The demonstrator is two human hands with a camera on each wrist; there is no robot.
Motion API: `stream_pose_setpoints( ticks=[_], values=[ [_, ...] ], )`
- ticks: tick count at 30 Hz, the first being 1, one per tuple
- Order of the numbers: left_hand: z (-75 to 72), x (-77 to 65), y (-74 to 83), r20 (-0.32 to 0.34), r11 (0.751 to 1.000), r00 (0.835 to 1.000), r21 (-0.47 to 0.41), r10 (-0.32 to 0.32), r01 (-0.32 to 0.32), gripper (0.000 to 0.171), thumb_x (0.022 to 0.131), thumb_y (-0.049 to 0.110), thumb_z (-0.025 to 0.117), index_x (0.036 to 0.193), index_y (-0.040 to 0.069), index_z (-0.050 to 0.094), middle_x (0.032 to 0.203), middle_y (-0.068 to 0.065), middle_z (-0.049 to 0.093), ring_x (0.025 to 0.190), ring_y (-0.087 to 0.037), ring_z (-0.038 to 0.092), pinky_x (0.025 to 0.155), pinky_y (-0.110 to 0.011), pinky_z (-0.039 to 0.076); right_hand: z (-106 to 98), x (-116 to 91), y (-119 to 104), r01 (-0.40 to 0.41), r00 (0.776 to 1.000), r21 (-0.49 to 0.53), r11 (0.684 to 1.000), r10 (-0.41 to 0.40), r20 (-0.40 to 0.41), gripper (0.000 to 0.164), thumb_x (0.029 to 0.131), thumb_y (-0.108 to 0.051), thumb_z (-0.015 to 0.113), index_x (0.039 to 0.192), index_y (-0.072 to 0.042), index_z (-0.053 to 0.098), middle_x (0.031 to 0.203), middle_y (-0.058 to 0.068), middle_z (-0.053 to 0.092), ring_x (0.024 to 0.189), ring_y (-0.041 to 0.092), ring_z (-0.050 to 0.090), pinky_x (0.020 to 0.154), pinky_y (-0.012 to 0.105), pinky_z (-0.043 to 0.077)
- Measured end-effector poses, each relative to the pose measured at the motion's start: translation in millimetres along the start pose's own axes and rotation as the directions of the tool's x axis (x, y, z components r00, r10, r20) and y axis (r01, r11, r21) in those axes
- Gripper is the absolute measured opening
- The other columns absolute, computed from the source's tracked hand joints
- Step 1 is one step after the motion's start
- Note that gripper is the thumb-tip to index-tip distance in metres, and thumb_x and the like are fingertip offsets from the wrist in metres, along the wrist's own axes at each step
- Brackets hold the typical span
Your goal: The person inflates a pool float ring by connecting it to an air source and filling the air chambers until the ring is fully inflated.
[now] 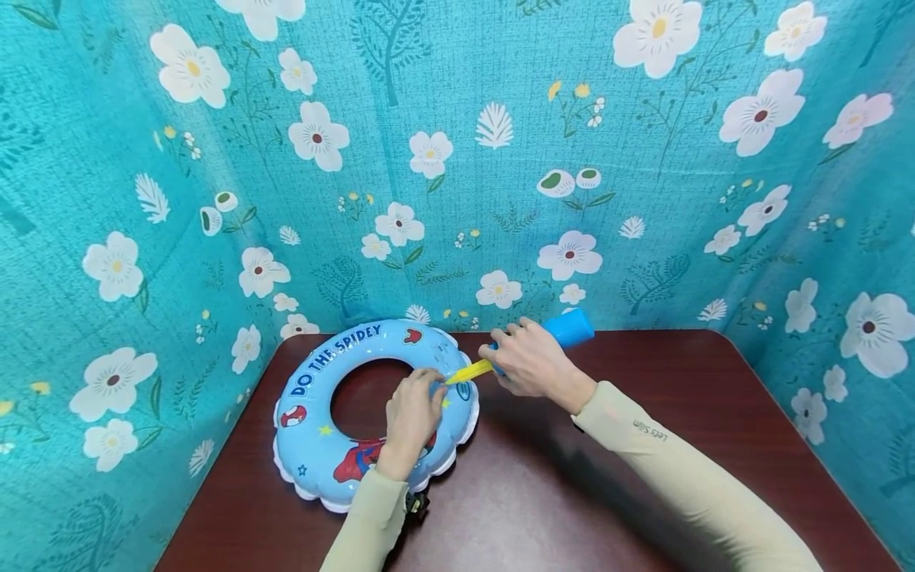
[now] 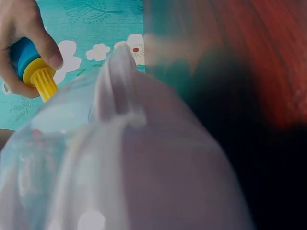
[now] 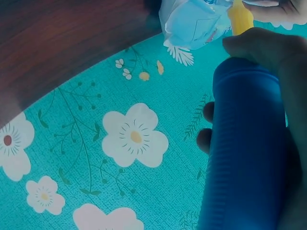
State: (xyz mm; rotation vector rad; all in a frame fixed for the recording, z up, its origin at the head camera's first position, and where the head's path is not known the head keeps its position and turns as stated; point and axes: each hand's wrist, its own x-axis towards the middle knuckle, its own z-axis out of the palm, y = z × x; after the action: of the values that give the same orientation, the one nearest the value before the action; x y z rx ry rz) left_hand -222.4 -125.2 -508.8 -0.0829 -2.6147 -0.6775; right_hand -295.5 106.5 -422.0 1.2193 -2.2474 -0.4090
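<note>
A light blue inflatable swim ring (image 1: 306, 446) printed "DO THE SPIDEY" stands tilted on the table, puffed out with a scalloped white edge. My right hand (image 1: 534, 361) grips a blue hand pump (image 1: 573, 327), fingers wrapped round its barrel in the right wrist view. From the pump a yellow nozzle (image 1: 468, 372) points left and down to the ring's right side. There my left hand (image 1: 411, 413) pinches the ring's valve at the nozzle tip, the fingers partly hiding it. In the left wrist view the ring's clear and blue plastic (image 2: 163, 177) fills the foreground.
A dark red-brown table (image 1: 515, 492) with rounded back corners lies beneath. Turquoise flowered cloth (image 1: 472, 206) hangs close behind it and along both sides. The ring reaches near the table's back left edge.
</note>
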Motion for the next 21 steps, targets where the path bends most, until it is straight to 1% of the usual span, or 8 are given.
stream_pose_setpoints(
  ticks=[4,8,11,14,18,21],
  values=[
    [-0.1,0.3,1.0,0.008,1.0,1.0,0.008,-0.003,0.003,0.017,0.098,0.024,0.08,0.114,0.017,0.082,0.124,0.001,0.075,0.097,-0.027,0.074,0.062,-0.044,0.06,-0.2,1.2,-0.2,0.008,1.0,-0.007,1.0,-0.008,-0.004,0.034,0.084,-0.045,0.086,0.108,-0.025,0.073,0.095,0.003,0.072,0.077,0.023,0.07,0.077,0.04,0.057],
    [0.6,1.0,0.8,0.014,1.0,1.0,0.014,-0.002,0.002,0.019,0.099,0.025,0.08,0.115,0.016,0.083,0.125,0.001,0.075,0.097,-0.027,0.074,0.061,-0.043,0.06,-0.1,1.3,-0.6,0.014,0.999,-0.01,1.0,-0.014,-0.037,0.034,0.085,-0.043,0.088,0.112,-0.027,0.075,0.102,0.005,0.073,0.087,0.024,0.071,0.084,0.043,0.057],
    [1.8,1.1,-0.1,0.011,1.0,1.0,0.025,-0.002,0.002,0.019,0.098,0.026,0.08,0.115,0.016,0.083,0.125,0.001,0.075,0.096,-0.027,0.074,0.063,-0.044,0.06,-0.1,1.0,-0.7,0.014,0.998,0.0,1.0,-0.014,-0.056,0.034,0.086,-0.04,0.089,0.114,-0.027,0.075,0.105,0.006,0.074,0.092,0.025,0.071,0.088,0.045,0.057],
    [3.1,0.8,-1.1,0.005,0.999,1.0,0.034,0.006,-0.006,0.019,0.098,0.026,0.08,0.115,0.016,0.083,0.124,0.001,0.075,0.096,-0.027,0.074,0.063,-0.044,0.061,0.2,-0.1,-0.8,0.004,0.999,0.01,1.0,-0.004,-0.044,0.034,0.085,-0.039,0.089,0.113,-0.027,0.076,0.101,0.005,0.074,0.087,0.024,0.071,0.084,0.043,0.056],
    [4.3,0.5,-2.0,-0.002,0.999,1.0,0.033,0.015,-0.015,0.018,0.097,0.025,0.081,0.114,0.016,0.084,0.123,0.0,0.075,0.095,-0.027,0.074,0.062,-0.044,0.061,1.9,-2.4,-0.5,-0.011,1.0,0.022,1.0,0.011,-0.001,0.034,0.083,-0.043,0.088,0.111,-0.027,0.076,0.096,0.003,0.073,0.08,0.022,0.07,0.077,0.04,0.056],
    [5.0,0.4,-2.5,-0.006,0.999,1.0,0.03,0.018,-0.018,0.018,0.097,0.024,0.082,0.113,0.016,0.084,0.123,0.0,0.075,0.095,-0.026,0.074,0.061,-0.043,0.061,3.4,-3.6,0.0,-0.017,1.0,0.031,0.999,0.016,0.019,0.035,0.083,-0.045,0.087,0.112,-0.028,0.075,0.096,0.002,0.074,0.08,0.022,0.07,0.076,0.039,0.056]
  ],
)
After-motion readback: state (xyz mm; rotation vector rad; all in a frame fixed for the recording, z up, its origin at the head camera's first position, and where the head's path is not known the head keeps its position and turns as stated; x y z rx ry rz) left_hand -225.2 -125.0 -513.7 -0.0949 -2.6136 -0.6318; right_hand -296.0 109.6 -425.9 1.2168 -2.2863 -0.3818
